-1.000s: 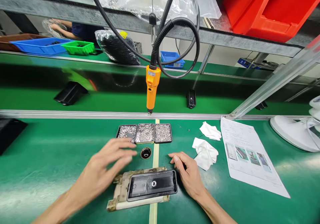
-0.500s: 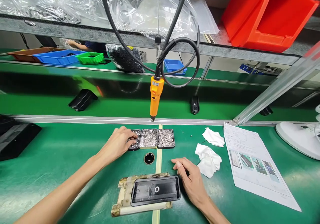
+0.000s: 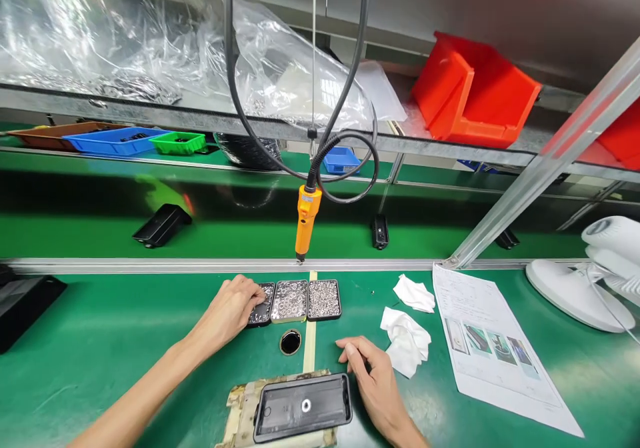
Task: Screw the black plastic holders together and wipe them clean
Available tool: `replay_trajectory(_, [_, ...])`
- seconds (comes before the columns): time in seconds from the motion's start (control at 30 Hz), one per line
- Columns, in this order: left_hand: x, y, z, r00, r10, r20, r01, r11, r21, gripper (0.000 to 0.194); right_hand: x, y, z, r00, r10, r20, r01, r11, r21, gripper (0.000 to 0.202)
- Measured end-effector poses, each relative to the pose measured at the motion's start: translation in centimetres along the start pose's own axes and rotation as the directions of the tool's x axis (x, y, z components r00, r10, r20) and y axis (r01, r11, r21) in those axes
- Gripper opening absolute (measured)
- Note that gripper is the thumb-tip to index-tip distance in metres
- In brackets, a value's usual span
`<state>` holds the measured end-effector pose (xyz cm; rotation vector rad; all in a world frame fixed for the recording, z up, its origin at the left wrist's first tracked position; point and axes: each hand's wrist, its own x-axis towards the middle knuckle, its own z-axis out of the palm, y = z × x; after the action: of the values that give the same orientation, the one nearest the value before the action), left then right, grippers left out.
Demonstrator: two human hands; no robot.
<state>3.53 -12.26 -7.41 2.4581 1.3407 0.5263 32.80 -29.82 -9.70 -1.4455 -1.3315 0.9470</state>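
Note:
My left hand [image 3: 231,308] reaches into the leftmost of three small trays, a black tray [image 3: 264,313] of small metal parts. Its fingertips are bent together among the parts; what they pinch, if anything, is hidden. To its right are a tray of washers [image 3: 290,301] and a black tray of tiny metal pieces [image 3: 324,299]. My right hand [image 3: 373,381] rests on the bench, holding nothing, its fingers loosely bent and apart. Beside it a black rectangular housing [image 3: 285,413] lies in a worn fixture [image 3: 239,409], with a metal ring [image 3: 306,405] on its floor.
An orange electric screwdriver [image 3: 306,225] hangs above the trays. Behind my right hand lie white cloths [image 3: 407,341] and a printed sheet [image 3: 493,348]. A round dark hole [image 3: 291,342] sits before the trays. A white fan [image 3: 580,295] stands right; a red bin [image 3: 470,95] is on the shelf.
The camera view has tilted upward, so the bench sits lower in the picture. My left hand stays at the left tray, its fingertips now closer together. My right hand keeps its place by the housing.

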Motion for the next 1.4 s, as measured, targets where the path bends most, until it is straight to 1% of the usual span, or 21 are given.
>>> replay_trajectory(0.1, [-0.2,-0.3,0.2,0.995,-0.090,-0.053,0.081,0.985,-0.152,0.029,0.5,0.0,-0.2,1.000,0.020,-0.010,-0.020,1.000,0.023,0.045])
replay_trajectory(0.17, [-0.5,-0.4,0.2,0.984,-0.168,-0.065,0.143,0.948,-0.285,0.035,1.5,-0.3,-0.5,1.000,0.018,-0.010,-0.018,0.999,0.034,0.049])
replay_trajectory(0.23, [-0.9,0.0,0.0,0.972,-0.231,-0.051,0.189,0.887,-0.421,0.041,3.1,-1.3,-0.7,1.000,-0.011,-0.020,0.011,0.999,0.031,0.050])
replay_trajectory(0.3, [-1.6,0.7,-0.3,0.961,-0.275,-0.026,0.218,0.815,-0.537,0.046,5.4,-2.9,-0.6,0.997,-0.068,-0.037,0.069,0.998,0.015,0.046])
replay_trajectory(0.4, [-2.8,2.5,-0.7,0.944,-0.330,0.006,0.254,0.714,-0.653,0.052,9.9,-6.3,0.6,0.984,-0.170,-0.059,0.170,0.985,-0.012,0.041])
replay_trajectory(0.53, [-4.4,5.2,-0.5,0.923,-0.383,0.030,0.282,0.622,-0.730,0.055,15.8,-10.4,3.2,0.959,-0.274,-0.071,0.276,0.961,0.021,0.071])
replay_trajectory(0.57, [-4.8,5.7,-0.3,0.918,-0.396,0.036,0.288,0.601,-0.746,0.057,16.7,-11.1,3.8,0.954,-0.293,-0.061,0.296,0.954,0.041,0.069])
replay_trajectory(0.63, [-5.5,6.6,0.3,0.904,-0.424,0.051,0.304,0.556,-0.774,0.060,17.6,-12.0,4.7,0.947,-0.318,-0.050,0.321,0.943,0.081,0.057])
replay_trajectory(0.7, [-6.1,7.2,1.0,0.890,-0.449,0.072,0.321,0.509,-0.799,0.062,17.1,-12.2,5.2,0.946,-0.319,-0.067,0.325,0.939,0.117,0.043])
replay_trajectory(0.77, [-6.7,7.6,1.7,0.885,-0.457,0.086,0.324,0.474,-0.819,0.059,15.7,-12.0,5.3,0.949,-0.297,-0.103,0.311,0.938,0.155,0.037])
replay_trajectory(0.8, [-7.0,7.9,2.0,0.891,-0.447,0.082,0.313,0.471,-0.825,0.055,14.8,-11.9,5.2,0.952,-0.285,-0.113,0.301,0.937,0.176,0.036])
replay_trajectory(0.83, [-7.2,8.1,2.2,0.899,-0.432,0.066,0.291,0.481,-0.827,0.050,13.9,-11.9,5.1,0.955,-0.274,-0.115,0.292,0.937,0.192,0.035])
replay_trajectory(0.9, [-7.7,8.7,2.4,0.921,-0.390,-0.006,0.223,0.539,-0.812,0.037,11.8,-12.3,4.7,0.957,-0.267,-0.113,0.289,0.917,0.277,0.034])
replay_trajectory(0.97, [-8.0,9.4,2.4,0.933,-0.344,-0.104,0.138,0.610,-0.780,0.027,9.8,-13.3,4.3,0.955,-0.270,-0.124,0.297,0.835,0.462,0.036])
replay_trajectory(1.03, [-8.2,10.1,2.2,0.936,-0.293,-0.193,0.050,0.656,-0.753,0.019,8.1,-14.7,3.9,0.953,-0.275,-0.130,0.290,0.691,0.662,0.036])
replay_trajectory(1.07, [-8.3,10.4,2.1,0.938,-0.261,-0.229,0.003,0.667,-0.745,0.016,7.3,-15.3,3.8,0.952,-0.281,-0.121,0.279,0.630,0.725,0.030])
replay_trajectory(1.1, [-8.4,10.6,2.0,0.939,-0.229,-0.257,-0.038,0.673,-0.739,0.012,6.6,-15.9,3.7,0.952,-0.289,-0.105,0.264,0.594,0.760,0.020])
replay_trajectory(1.13, [-8.5,10.9,2.0,0.940,-0.199,-0.276,-0.072,0.676,-0.733,0.010,6.0,-16.4,3.6,0.951,-0.297,-0.086,0.250,0.574,0.780,0.012])
replay_trajectory(1.17, [-8.5,11.1,1.9,0.942,-0.174,-0.288,-0.097,0.680,-0.727,0.009,5.5,-16.7,3.6,0.950,-0.304,-0.072,0.241,0.565,0.790,0.010])
replay_trajectory(1.23, [-8.6,11.3,2.0,0.947,-0.133,-0.292,-0.124,0.688,-0.715,0.009,4.8,-17.0,3.9,0.948,-0.314,-0.050,0.229,0.564,0.794,0.015])
replay_trajectory(1.4, [-8.8,11.3,2.0,0.958,-0.063,-0.278,-0.155,0.705,-0.692,0.010,4.2,-16.6,5.1,0.929,-0.370,0.005,0.221,0.564,0.796,0.014])
